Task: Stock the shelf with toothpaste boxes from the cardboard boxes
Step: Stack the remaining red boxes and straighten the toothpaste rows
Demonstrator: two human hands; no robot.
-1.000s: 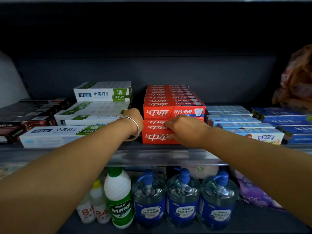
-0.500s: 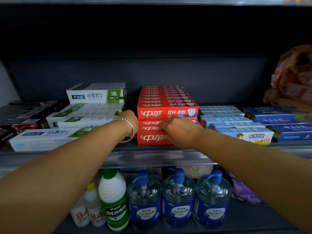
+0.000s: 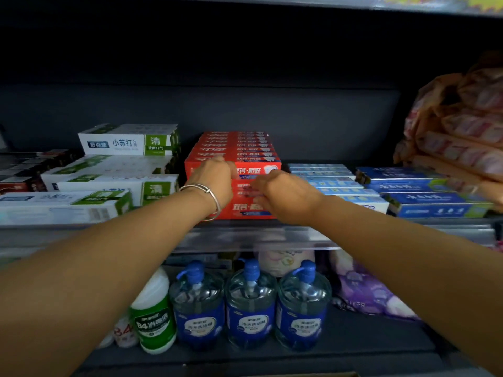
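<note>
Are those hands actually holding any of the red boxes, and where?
Cannot be told for sure. Both the left hand and right hand rest against the front of the red toothpaste boxes, fingers blurred; neither visibly wraps one.

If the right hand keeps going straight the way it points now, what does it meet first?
The right hand points forward and slightly left into the stack of red toothpaste boxes. It would probably press their front faces at once; whether it already touches them is unclear.
</note>
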